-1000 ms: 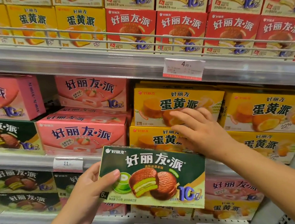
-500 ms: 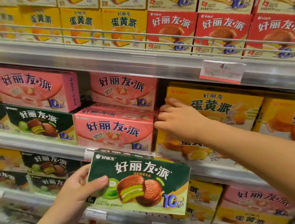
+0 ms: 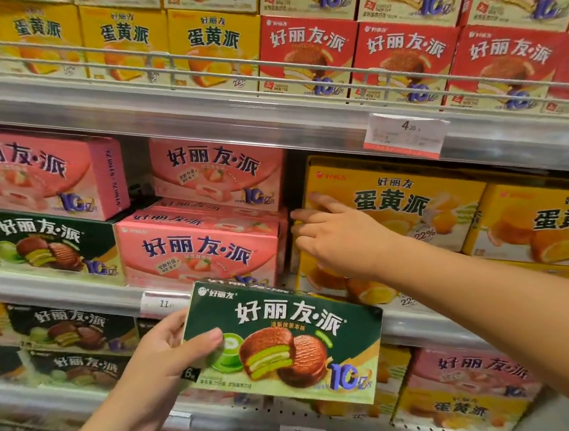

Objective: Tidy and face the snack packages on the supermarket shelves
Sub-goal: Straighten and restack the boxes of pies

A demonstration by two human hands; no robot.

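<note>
Head view: I note left hand (image 3: 158,360) pinching green box (image 3: 283,339); right hand (image 3: 340,241), fingers apparently straight, touches yellow box (image 3: 395,205).

The left hand (image 3: 158,360) grips a green cardboard snack box (image 3: 283,341) by its left end, thumb across the front, tilted before the shelves. The right hand (image 3: 338,238) reaches to the left edge of a yellow cardboard box (image 3: 402,205), beside 2 stacked pink strawberry boxes (image 3: 203,246).
</note>
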